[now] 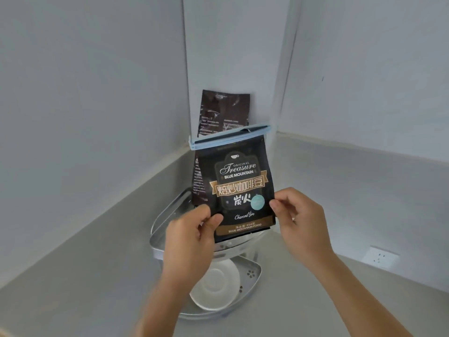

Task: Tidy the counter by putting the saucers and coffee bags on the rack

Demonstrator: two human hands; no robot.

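A black coffee bag (pixel 239 183) with a blue clip across its top stands upright over the upper tier of a metal corner rack (pixel 167 212). My left hand (pixel 192 237) pinches its lower left corner and my right hand (pixel 301 220) pinches its lower right edge. A second dark coffee bag (pixel 224 110) stands behind it against the wall corner, mostly hidden below. White saucers (pixel 216 285) lie stacked on the rack's lower tier (pixel 254 276), partly covered by my left wrist.
The grey counter (pixel 85 276) wraps around the corner between pale walls. A white power socket (pixel 380 258) sits in the surface at the right.
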